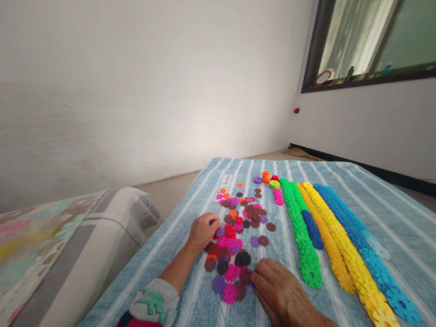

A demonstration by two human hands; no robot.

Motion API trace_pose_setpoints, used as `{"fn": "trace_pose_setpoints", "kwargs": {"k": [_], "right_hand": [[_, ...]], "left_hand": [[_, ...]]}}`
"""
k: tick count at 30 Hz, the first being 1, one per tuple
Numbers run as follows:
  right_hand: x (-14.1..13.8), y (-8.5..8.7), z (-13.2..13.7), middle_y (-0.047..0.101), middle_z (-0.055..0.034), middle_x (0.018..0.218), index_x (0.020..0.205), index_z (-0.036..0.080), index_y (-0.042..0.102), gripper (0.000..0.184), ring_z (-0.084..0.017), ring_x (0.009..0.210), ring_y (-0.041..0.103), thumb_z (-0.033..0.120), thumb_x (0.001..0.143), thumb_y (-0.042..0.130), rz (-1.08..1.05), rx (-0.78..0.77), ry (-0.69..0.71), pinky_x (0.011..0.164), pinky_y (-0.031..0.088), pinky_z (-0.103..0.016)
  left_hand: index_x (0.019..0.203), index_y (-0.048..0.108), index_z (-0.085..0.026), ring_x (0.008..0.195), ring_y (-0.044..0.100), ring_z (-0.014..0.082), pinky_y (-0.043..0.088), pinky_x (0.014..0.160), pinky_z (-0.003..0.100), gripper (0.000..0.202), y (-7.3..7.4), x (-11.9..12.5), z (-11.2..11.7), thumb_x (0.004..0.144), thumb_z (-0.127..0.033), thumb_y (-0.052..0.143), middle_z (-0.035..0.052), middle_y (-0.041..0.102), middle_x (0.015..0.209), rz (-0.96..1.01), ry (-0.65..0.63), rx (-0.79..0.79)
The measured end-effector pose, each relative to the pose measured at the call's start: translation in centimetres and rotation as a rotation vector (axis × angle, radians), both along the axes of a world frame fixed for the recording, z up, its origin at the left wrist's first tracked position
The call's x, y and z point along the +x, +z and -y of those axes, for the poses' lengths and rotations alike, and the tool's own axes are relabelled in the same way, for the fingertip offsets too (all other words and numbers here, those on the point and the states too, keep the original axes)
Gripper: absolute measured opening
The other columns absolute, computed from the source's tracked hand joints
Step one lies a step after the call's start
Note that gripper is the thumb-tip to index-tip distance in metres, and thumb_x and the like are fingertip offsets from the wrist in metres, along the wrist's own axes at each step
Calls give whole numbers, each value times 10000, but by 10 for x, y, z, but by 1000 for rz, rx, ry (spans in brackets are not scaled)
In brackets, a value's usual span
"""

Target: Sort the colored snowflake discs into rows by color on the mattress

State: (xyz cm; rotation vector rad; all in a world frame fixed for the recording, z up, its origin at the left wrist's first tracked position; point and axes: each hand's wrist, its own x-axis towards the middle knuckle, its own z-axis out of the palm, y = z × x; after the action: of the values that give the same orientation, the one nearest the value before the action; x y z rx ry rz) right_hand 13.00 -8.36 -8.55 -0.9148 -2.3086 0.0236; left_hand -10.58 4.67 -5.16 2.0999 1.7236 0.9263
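Note:
Loose plastic snowflake discs in pink, red, brown, purple, black and orange lie scattered over the striped cloth; among them are a pink disc and a black disc. My left hand rests at the left side of this scatter, its fingers curled closed beside a purple disc. What they hold, if anything, is hidden. At the near right side of the scatter, my right hand has its fingers pressed together. A purple edge shows at its fingertips next to a brown disc; its grip is hidden.
Long rows of overlapping green discs, yellow discs and blue discs lie to the right. A short dark blue row sits between them. Small stacks, including an orange stack, stand farther back. A cloth-covered surface is at left.

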Motion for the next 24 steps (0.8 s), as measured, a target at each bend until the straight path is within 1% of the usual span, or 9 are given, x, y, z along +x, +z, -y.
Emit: {"fn": "trace_pose_setpoints", "kwargs": {"k": [6, 11, 14, 17, 21, 24], "right_hand": [[-1, 4, 1, 561, -50, 782, 896, 180, 578, 179, -214, 748, 514, 92, 882, 422, -6, -9, 0, 632, 419, -328], [0, 4, 2, 563, -52, 798, 867, 178, 566, 162, -218, 758, 513, 101, 889, 425, 1, -27, -4, 641, 419, -338], [1, 3, 2, 567, -52, 819, 900, 180, 565, 154, -222, 780, 514, 100, 887, 434, 4, -53, -1, 660, 418, -342], [0, 1, 1, 568, -48, 825, 901, 184, 554, 145, -218, 778, 515, 89, 880, 445, 6, -49, -3, 656, 407, -334], [-1, -2, 0, 564, -32, 802, 851, 192, 526, 118, -209, 755, 516, 84, 862, 481, 23, 2, -23, 635, 387, -324], [-1, -3, -2, 569, -26, 817, 861, 196, 522, 103, -209, 763, 520, 95, 861, 501, 49, -3, -33, 638, 383, -328]], "left_hand": [[712, 695, -187, 756, 621, 138, 449, 729, 237, 171, 1, 3, 2, 765, -225, 537, 9, 694, 753, 6, -11, -8], [721, 694, -184, 746, 615, 138, 443, 712, 235, 170, 4, 4, 3, 767, -253, 546, 12, 687, 755, -19, -19, -25], [716, 687, -183, 720, 596, 132, 429, 692, 232, 183, 5, 6, 4, 777, -286, 548, 12, 670, 749, -67, -20, -18], [708, 682, -189, 702, 567, 129, 412, 677, 234, 220, 8, 10, 7, 785, -360, 565, 11, 633, 743, -145, -19, -18], [723, 694, -197, 754, 559, 150, 408, 717, 254, 273, 14, 20, 11, 753, -452, 604, 20, 598, 789, -238, -13, -68], [761, 698, -196, 793, 563, 172, 407, 736, 273, 285, 17, 24, 14, 716, -469, 628, 28, 588, 825, -286, -4, -92]]}}
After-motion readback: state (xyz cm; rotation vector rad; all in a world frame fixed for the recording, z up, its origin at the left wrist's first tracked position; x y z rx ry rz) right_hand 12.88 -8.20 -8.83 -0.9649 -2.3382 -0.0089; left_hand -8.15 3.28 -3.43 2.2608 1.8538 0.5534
